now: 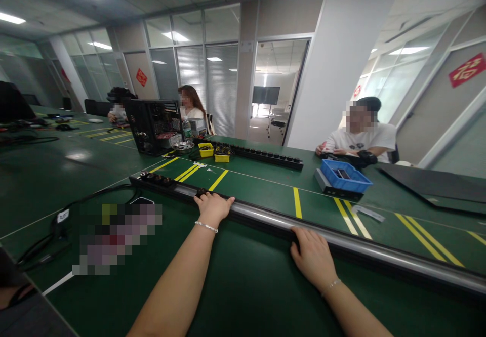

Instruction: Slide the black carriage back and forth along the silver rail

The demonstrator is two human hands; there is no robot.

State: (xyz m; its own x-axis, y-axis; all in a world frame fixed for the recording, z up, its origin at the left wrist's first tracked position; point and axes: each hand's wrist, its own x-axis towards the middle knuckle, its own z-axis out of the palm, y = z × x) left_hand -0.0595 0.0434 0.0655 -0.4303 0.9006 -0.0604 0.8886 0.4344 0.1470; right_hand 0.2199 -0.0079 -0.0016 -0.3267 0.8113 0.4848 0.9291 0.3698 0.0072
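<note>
Fingers, ten, bare: those of my right hand lie close together over the near edge of the bar, thumb low beside it, and whether they grip or merely rest I cannot tell; those of my left hand lie flat on its top, thumb spread wide, tips partly hidden. One pale bracelet at the left wrist, another at the right. One long black bar with a glossy grey face, lying slantwise across the green table under both hands. Black fittings, several, at its left end, one more beside my left fingers; between and beyond my hands the face shows bare. I judge the work part done: left end populated, most of the length without such pieces; whether more belong there I cannot tell. Farther off: one blue bin, holding dark items; two yellow trays; one second bar, a row of black pieces along it, which by comparison looks more complete; one open computer case. Beyond, three co-workers, seated.
</note>
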